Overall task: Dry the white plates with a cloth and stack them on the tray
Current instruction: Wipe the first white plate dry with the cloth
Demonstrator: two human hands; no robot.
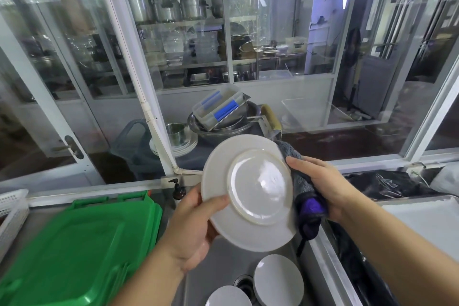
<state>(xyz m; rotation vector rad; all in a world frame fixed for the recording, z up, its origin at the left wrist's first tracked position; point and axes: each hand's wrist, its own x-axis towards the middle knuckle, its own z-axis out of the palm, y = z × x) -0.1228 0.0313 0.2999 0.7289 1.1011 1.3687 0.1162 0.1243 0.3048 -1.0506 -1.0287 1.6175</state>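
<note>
A white plate (250, 191) is held up in front of me with its underside and foot ring facing me. My left hand (193, 228) grips its lower left rim, thumb on the underside. My right hand (320, 186) holds a grey and purple cloth (306, 196) pressed against the plate's right edge; part of the cloth is hidden behind the plate. Below, in the steel sink (218, 263), lie two more white plates (278, 281) (228, 297), face down beside the drain. A stack of green trays (82, 251) sits on the counter at my left.
A white basket (11, 208) stands at the far left edge. A soap pump bottle (178, 190) is behind the sink. Beyond the window frame are steel bowls, a plastic container (218, 107) and stacked plates (173, 146). Black plastic bag (387, 184) and a white tray (427, 223) lie at right.
</note>
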